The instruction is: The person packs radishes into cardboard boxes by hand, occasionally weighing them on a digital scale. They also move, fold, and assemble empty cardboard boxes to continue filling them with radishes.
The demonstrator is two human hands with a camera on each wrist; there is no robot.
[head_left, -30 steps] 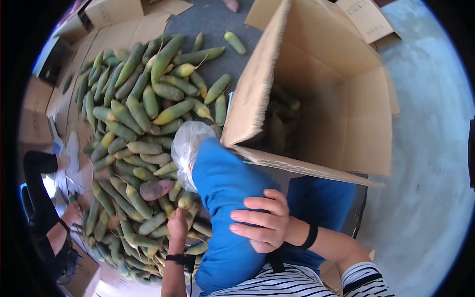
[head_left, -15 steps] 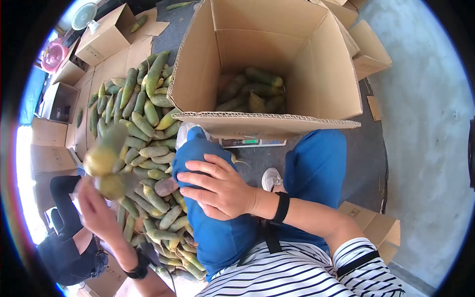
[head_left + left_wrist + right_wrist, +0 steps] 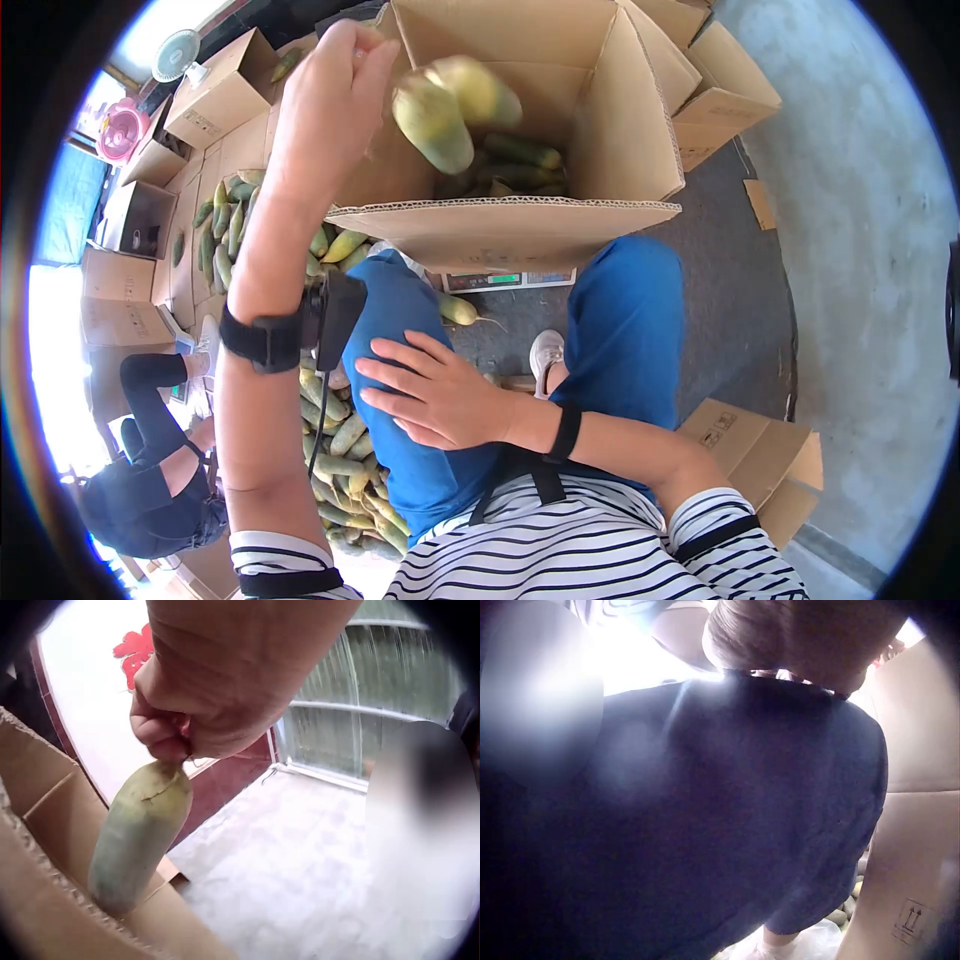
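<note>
In the head view my left hand (image 3: 335,110) is raised over the left part of a tall cardboard box (image 3: 505,222), its fingers pinching the thin ends of two green-and-yellow radishes (image 3: 435,125) that hang blurred above the opening. The left wrist view has one radish (image 3: 142,832) dangling under the curled fingers of that hand (image 3: 217,682), by the box wall (image 3: 45,877). More green radishes (image 3: 525,152) lie at the bottom of the box. My right hand (image 3: 435,392) rests on the left blue trouser leg with fingers spread; the right wrist view has it (image 3: 802,645) at the top.
A radish pile (image 3: 350,490) lies left of my legs, partly behind my left arm. The box stands on a scale (image 3: 535,280) with a green display. One radish (image 3: 458,308) is near the scale. Other boxes (image 3: 750,450) stand around; a person (image 3: 150,490) sits at left.
My left hand has gone from the radish pile up and right to the box, carrying two radishes. My right hand has stayed on the leg, while the head view has shifted.
</note>
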